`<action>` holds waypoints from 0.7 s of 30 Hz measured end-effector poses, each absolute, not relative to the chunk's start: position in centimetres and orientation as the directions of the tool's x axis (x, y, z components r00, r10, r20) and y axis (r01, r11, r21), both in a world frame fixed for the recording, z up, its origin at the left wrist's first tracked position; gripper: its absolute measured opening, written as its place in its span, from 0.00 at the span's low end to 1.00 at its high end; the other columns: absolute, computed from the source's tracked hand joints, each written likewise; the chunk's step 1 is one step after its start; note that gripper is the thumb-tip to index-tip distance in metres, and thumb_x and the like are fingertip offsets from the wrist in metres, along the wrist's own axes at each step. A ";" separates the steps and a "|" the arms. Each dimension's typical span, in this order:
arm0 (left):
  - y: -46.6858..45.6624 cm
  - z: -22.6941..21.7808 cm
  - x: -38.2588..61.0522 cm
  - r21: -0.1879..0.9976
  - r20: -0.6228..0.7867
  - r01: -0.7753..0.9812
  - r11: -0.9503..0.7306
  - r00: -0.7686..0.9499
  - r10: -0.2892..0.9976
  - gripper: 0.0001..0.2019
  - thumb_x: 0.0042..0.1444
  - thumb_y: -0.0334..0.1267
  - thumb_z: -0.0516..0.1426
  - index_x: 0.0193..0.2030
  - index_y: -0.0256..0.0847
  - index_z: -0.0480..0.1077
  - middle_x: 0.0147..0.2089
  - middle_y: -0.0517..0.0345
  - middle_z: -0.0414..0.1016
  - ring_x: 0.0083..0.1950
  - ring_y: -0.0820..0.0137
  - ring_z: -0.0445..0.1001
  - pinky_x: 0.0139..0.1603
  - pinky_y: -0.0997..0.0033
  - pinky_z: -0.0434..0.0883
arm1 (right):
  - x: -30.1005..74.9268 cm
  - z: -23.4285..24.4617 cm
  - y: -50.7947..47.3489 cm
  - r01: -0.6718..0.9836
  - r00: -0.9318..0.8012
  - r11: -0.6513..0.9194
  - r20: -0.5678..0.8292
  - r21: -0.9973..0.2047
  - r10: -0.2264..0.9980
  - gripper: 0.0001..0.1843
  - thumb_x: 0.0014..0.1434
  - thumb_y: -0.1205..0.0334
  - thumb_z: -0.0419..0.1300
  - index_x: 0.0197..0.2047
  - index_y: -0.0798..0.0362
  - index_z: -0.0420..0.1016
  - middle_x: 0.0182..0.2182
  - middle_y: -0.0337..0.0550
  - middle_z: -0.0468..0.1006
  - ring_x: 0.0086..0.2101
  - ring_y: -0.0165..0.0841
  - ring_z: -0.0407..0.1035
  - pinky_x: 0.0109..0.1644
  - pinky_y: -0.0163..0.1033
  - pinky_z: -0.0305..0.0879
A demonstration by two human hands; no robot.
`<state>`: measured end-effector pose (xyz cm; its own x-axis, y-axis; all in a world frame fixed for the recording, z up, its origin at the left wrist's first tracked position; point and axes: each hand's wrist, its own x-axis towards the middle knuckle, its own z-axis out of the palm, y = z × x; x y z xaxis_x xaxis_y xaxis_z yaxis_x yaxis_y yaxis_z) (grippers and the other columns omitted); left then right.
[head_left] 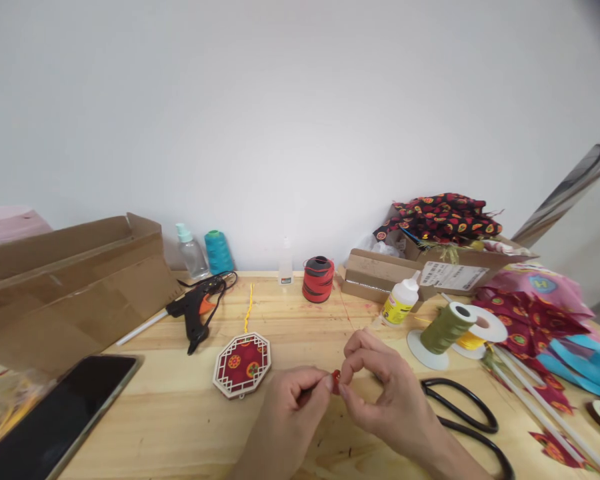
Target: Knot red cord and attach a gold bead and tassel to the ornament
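Note:
My left hand (300, 407) pinches a small red piece (336, 381) between thumb and forefinger, above the front middle of the table. From the other side, the thumb and forefinger of my right hand (375, 383) close on the same piece. Its kind is too small to make out, and fingertips cover part of it. To the left of my hands lies an octagonal wooden lattice pendant (243, 365) backed with red patterned cloth, a yellow cord (249, 308) running from its top. Black-handled scissors (463, 407) lie right of my right hand.
A black glue gun (193, 313), phone (65, 407) and long cardboard box (75, 293) are at left. Red thread (318, 280) and a small clear bottle (285, 267) stand by the wall. At right are a glue bottle (401, 300), green spool (449, 328), cloth-filled box (455, 267) and white sticks (540, 407).

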<state>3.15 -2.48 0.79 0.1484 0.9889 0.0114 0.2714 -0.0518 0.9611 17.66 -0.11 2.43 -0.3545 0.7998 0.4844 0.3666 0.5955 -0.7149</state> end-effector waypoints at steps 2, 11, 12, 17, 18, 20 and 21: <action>-2.5 0.9 3.0 0.975 -0.038 0.221 0.012 0.111 0.993 0.14 0.53 0.40 0.49 0.23 0.35 0.70 0.19 0.65 0.52 0.23 0.75 0.52 0.22 0.76 0.50 | 17.8 2.6 -0.1 0.318 -0.340 0.563 0.463 -0.763 0.819 0.06 0.43 0.74 0.55 0.21 0.54 0.66 0.23 0.37 0.63 0.26 0.29 0.63 0.29 0.34 0.60; -2.2 0.5 2.7 0.993 -0.104 -0.041 0.111 0.150 0.983 0.18 0.50 0.48 0.53 0.28 0.33 0.73 0.16 0.68 0.49 0.20 0.77 0.47 0.20 0.75 0.44 | 19.0 3.0 0.6 0.336 -0.310 0.576 0.490 -0.745 0.814 0.07 0.52 0.66 0.56 0.24 0.53 0.70 0.24 0.38 0.64 0.28 0.31 0.62 0.31 0.36 0.60; -2.2 0.4 2.7 0.992 -0.103 -0.053 0.112 0.151 0.983 0.18 0.50 0.49 0.53 0.28 0.33 0.73 0.16 0.68 0.49 0.20 0.77 0.47 0.20 0.75 0.44 | 19.1 3.0 0.6 0.356 -0.337 0.609 0.510 -0.709 0.791 0.05 0.51 0.67 0.57 0.25 0.52 0.71 0.25 0.39 0.64 0.29 0.31 0.62 0.32 0.37 0.60; -2.3 0.0 2.5 0.991 -0.105 -0.058 0.117 0.187 0.977 0.17 0.51 0.48 0.53 0.29 0.34 0.74 0.16 0.68 0.49 0.20 0.78 0.47 0.21 0.73 0.43 | 19.5 2.8 0.9 0.315 -0.531 0.782 0.583 -0.537 0.614 0.13 0.50 0.59 0.60 0.41 0.47 0.72 0.31 0.41 0.65 0.32 0.33 0.59 0.34 0.39 0.57; -2.3 -0.1 2.5 0.991 -0.104 -0.067 0.118 0.192 0.976 0.17 0.51 0.48 0.53 0.28 0.34 0.73 0.16 0.68 0.49 0.20 0.78 0.47 0.21 0.73 0.43 | 19.5 2.6 1.0 0.294 -0.552 0.801 0.591 -0.522 0.588 0.16 0.50 0.56 0.61 0.44 0.46 0.71 0.31 0.41 0.65 0.32 0.33 0.59 0.34 0.39 0.57; -2.3 -0.4 2.5 0.988 -0.096 -0.099 0.119 0.207 0.974 0.17 0.51 0.47 0.54 0.27 0.34 0.73 0.16 0.67 0.51 0.20 0.77 0.48 0.21 0.73 0.44 | 19.4 2.2 1.1 0.265 -0.572 0.819 0.600 -0.509 0.559 0.17 0.51 0.54 0.59 0.46 0.44 0.70 0.31 0.41 0.66 0.32 0.33 0.59 0.35 0.39 0.56; -2.2 -0.6 2.5 0.985 -0.093 -0.123 0.121 0.218 0.971 0.17 0.50 0.47 0.54 0.25 0.34 0.72 0.16 0.67 0.53 0.20 0.77 0.49 0.22 0.73 0.45 | 19.4 2.0 1.1 0.256 -0.574 0.823 0.605 -0.507 0.552 0.15 0.52 0.55 0.58 0.45 0.44 0.70 0.31 0.41 0.66 0.32 0.32 0.59 0.34 0.39 0.56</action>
